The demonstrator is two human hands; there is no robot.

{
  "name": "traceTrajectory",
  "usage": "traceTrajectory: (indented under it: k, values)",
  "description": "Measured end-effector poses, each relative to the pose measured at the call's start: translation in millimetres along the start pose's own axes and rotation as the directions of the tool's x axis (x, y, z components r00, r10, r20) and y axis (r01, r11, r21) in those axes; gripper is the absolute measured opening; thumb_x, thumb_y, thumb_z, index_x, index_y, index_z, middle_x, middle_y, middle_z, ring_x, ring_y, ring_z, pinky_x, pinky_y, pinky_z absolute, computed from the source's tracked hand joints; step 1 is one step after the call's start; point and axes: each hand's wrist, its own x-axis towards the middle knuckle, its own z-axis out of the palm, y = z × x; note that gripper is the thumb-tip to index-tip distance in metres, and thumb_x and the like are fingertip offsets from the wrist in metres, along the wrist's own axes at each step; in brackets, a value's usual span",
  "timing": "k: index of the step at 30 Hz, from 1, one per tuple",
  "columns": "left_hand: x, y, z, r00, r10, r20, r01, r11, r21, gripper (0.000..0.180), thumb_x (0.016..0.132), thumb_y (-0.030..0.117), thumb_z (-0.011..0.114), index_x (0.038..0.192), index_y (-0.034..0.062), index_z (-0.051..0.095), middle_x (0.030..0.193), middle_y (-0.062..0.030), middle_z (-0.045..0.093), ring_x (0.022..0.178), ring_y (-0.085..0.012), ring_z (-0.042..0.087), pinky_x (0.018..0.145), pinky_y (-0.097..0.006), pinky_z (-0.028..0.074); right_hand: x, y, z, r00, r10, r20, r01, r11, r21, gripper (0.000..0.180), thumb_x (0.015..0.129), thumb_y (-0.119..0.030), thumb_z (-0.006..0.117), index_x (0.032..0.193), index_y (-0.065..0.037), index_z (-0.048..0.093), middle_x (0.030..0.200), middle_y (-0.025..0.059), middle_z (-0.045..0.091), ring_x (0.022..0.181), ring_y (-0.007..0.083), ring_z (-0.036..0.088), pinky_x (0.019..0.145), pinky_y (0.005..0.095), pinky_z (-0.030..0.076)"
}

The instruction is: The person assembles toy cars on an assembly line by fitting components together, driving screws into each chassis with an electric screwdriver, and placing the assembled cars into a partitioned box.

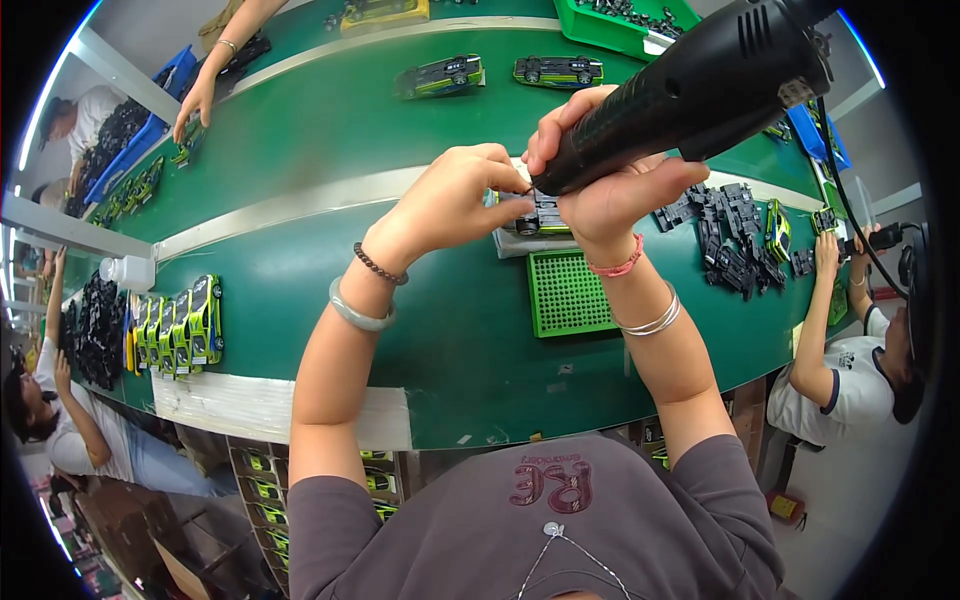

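My right hand (pixel 615 185) is wrapped round a thick black electric screwdriver (pixel 690 85), which tilts down toward the left. Its tip is beside the fingers of my left hand (pixel 455 200). The left thumb and fingers are bent together in a pinch; what they hold, if anything, is too small to make out. Just beneath both hands lies an upturned toy car (pixel 545 217), its dark underside partly covered by my fingers. It rests on a pale fixture (pixel 525 243). A green perforated tray (pixel 570 295) sits on the bench just nearer to me.
Black car chassis parts (pixel 730 235) are heaped at right, beside a green toy car (pixel 777 230). Finished-looking cars (pixel 180 325) stand in a row at left. Two upturned cars (pixel 558 71) lie on the far belt. Co-workers' hands (pixel 198 100) reach in at far left and right.
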Motion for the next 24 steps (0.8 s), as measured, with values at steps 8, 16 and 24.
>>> traceTrajectory:
  k: [8,16,24]
  values:
    - [1.1,6.9,3.3,0.997,0.055,-0.047,-0.052,0.997,0.050,0.015,0.072,0.012,0.070,0.082,0.0030,0.065,0.080,-0.0093,0.060,0.071,-0.0236,0.059,0.062,-0.031,0.047,-0.9,-11.3,-3.1,0.999,-0.016,0.038,0.017,0.999,-0.048,0.103,0.054,-0.094,0.013,0.081,-0.001,0.046,0.057,0.0101,0.051,0.049,0.0187,0.052,0.047,0.0284,0.046]
    - [0.1,2.7,-1.1,0.999,-0.052,0.010,0.053,0.998,-0.030,0.014,0.072,0.006,0.067,0.085,0.0022,0.065,0.082,-0.0104,0.060,0.073,-0.0235,0.059,0.065,-0.032,0.047,0.0,-13.3,-10.2,0.998,-0.036,0.044,0.036,0.999,-0.017,0.104,0.054,-0.095,0.011,0.080,-0.001,0.046,0.055,0.0112,0.051,0.048,0.0193,0.051,0.047,0.0292,0.045]
    - [-3.0,-2.1,-13.1,0.966,-0.184,0.182,0.168,0.981,0.099,0.026,0.071,0.011,0.069,0.095,0.0031,0.063,0.089,-0.0119,0.060,0.083,-0.0263,0.058,0.074,-0.035,0.047,-12.4,-13.5,-30.1,1.000,0.021,0.016,-0.022,0.997,0.075,0.103,0.051,-0.096,0.010,0.079,-0.003,0.046,0.056,0.0095,0.050,0.047,0.0192,0.051,0.048,0.0302,0.045]
